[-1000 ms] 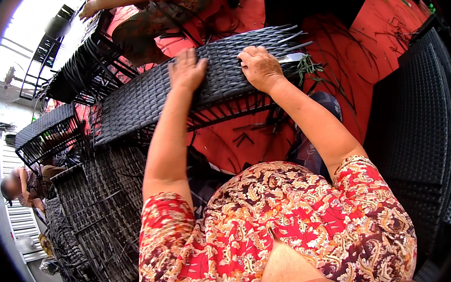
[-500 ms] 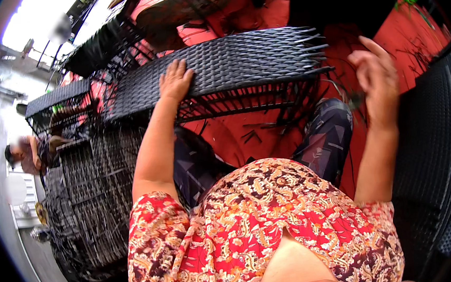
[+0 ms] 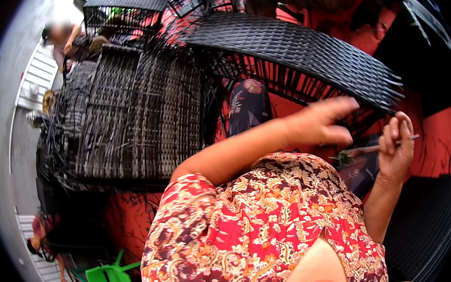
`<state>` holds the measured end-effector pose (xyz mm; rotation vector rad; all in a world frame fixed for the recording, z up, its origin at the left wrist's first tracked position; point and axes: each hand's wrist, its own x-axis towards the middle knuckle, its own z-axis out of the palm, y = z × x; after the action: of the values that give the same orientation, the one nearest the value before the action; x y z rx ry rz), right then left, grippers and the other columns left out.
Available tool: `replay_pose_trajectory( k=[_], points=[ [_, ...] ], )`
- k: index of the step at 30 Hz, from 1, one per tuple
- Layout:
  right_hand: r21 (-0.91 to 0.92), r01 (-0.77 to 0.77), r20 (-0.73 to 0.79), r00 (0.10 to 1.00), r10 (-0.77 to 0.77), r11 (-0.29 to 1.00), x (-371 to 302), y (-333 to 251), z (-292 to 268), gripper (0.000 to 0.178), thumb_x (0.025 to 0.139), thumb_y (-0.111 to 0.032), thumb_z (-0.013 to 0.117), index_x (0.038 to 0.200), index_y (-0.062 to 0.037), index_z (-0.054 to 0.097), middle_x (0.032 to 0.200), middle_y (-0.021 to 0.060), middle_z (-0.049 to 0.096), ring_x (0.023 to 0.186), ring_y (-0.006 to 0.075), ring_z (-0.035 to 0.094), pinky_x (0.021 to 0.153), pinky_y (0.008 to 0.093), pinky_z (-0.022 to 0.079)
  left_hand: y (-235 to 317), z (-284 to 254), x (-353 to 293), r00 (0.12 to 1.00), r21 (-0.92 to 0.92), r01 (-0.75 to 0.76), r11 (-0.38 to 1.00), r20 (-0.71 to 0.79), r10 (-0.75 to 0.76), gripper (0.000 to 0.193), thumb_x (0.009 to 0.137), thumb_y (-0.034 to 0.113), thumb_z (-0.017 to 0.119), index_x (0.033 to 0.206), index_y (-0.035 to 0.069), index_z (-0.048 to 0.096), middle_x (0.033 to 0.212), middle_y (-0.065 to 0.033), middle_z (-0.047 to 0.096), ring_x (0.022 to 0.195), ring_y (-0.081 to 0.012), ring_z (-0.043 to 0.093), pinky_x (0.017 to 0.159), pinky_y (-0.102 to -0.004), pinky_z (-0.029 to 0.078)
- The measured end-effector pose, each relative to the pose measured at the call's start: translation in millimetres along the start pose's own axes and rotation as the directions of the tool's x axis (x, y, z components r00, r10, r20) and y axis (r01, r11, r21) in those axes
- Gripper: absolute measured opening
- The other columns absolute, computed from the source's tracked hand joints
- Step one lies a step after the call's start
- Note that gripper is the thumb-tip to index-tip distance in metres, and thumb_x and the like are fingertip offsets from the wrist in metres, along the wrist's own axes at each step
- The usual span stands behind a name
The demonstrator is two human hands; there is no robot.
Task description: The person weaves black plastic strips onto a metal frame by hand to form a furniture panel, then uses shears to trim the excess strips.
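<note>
A long, black woven wicker panel (image 3: 297, 40) on a slatted frame slants across in front of me, with loose strand ends at its right end. My left hand (image 3: 330, 121) is off the weave, blurred by motion, its thumb and fingers apart and empty, just below the panel's near edge. Below that frayed end, my right hand (image 3: 395, 149) is closed around a thin, light-coloured, slender thing (image 3: 361, 149) that juts out on both sides of the fist. Whether this is a strand or a small tool I cannot tell.
A large brown-black woven wicker piece (image 3: 133, 111) stands at my left. Dark stacked wicker panels (image 3: 428, 226) are at my lower right. Cut strands litter the red floor (image 3: 443, 145). A green plastic chair (image 3: 109, 277) and two people (image 3: 61, 45) are farther left.
My left hand has lifted off the panel and swung right, towards my right hand. The right hand has lowered and closed on the slender thing. My view has turned, shifting the panel right.
</note>
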<state>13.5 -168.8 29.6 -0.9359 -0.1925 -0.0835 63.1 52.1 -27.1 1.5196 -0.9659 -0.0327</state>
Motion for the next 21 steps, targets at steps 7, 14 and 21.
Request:
replay_pose_trajectory(
  k=[7, 14, 21],
  points=[
    [-0.334, 0.019, 0.245, 0.967, 0.068, 0.942, 51.7, 59.7, 41.9, 0.053, 0.090, -0.030, 0.053, 0.131, -0.0003, 0.038, 0.128, 0.0142, 0.042, 0.111, 0.0199, 0.045, 0.092, 0.0309, 0.037, 12.8, -5.5, -41.1, 0.796, -0.640, 0.522, 0.564, 0.126, -0.593, 0.024, 0.093, 0.023, 0.049, 0.100, 0.004, 0.061, 0.063, 0.0048, 0.046, 0.054, -0.0032, 0.042, 0.049, -0.0198, 0.036],
    [-0.932, 0.215, 0.262, 0.956, -0.135, -0.292, 178.5, 74.0, -84.7, 0.066, 0.084, -0.048, 0.053, 0.133, -0.0058, 0.038, 0.142, 0.0217, 0.025, 0.133, 0.0345, 0.022, 0.108, 0.0395, 0.019, -6.6, -82.5, -102.6, 0.638, -0.745, -0.004, 0.667, -0.515, -0.572, 0.022, 0.091, 0.023, 0.053, 0.100, 0.003, 0.057, 0.062, 0.0010, 0.042, 0.049, -0.0081, 0.039, 0.050, -0.0247, 0.037],
    [-0.810, 0.062, 0.038, 0.998, 0.053, -0.584, 146.1, 103.5, -73.2, 0.064, 0.087, -0.051, 0.042, 0.139, -0.0147, 0.029, 0.146, 0.0120, 0.021, 0.137, 0.0262, 0.015, 0.109, 0.0436, 0.012, -8.4, -76.7, -108.2, 0.628, -0.433, 0.231, 0.871, -0.618, -0.473, 0.023, 0.093, 0.021, 0.051, 0.101, 0.002, 0.060, 0.078, -0.0007, 0.058, 0.065, -0.0064, 0.052, 0.058, -0.0195, 0.042]
  ],
)
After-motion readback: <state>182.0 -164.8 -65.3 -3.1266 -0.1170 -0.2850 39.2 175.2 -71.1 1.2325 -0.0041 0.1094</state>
